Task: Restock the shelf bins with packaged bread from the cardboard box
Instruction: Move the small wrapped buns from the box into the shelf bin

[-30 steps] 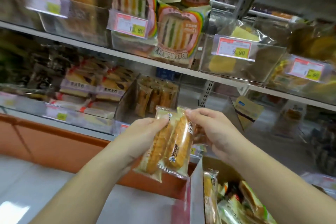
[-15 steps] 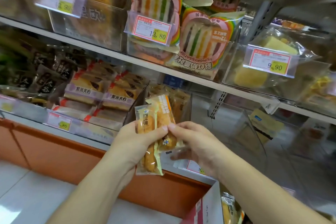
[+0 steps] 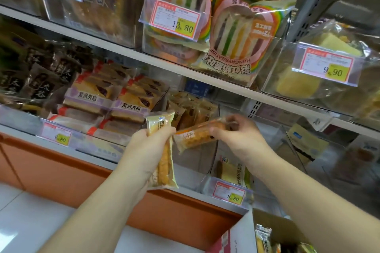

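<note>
Restocking looks partway done, judged from how the shelf and the box stand now. Taking the clear bin (image 3: 195,141) on the lower shelf as the landmark: to its left, the neighbouring bin (image 3: 88,139) is well filled with purple-labelled sandwich bread packs (image 3: 86,98), and further left lie dark-wrapped packs (image 3: 41,80), blurred.

Just left of and in front of the landmark bin, the left hand (image 3: 148,146) grips an upright bread pack (image 3: 162,150), fingers curled round its upper half, so that its lower end hangs below the palm. This pack is still outside any bin.

At the front of the landmark bin, the right hand (image 3: 236,137) pinches a second bread pack (image 3: 197,137), which lies nearly level and points toward the bin's opening. Inside, at the back, a few brown packs (image 3: 191,109) of what seems the same sort stand upright, with plenty of room ahead of them. It cannot be told whether the pack in the right hand has yet crossed the bin's front edge; motion blur hides that.

Below and right of the landmark bin, another bin with an 8.80 price tag (image 3: 230,193) holds only a yellowish pack (image 3: 232,172). Further right the bins look sparse, though they are blurred.

Below the landmark bin, far to its right at the picture's bottom edge, the cardboard box (image 3: 273,224) still shows packaged bread (image 3: 263,238) inside. So two packs are in hand, more wait in the box, and several bins likely need filling.
</note>
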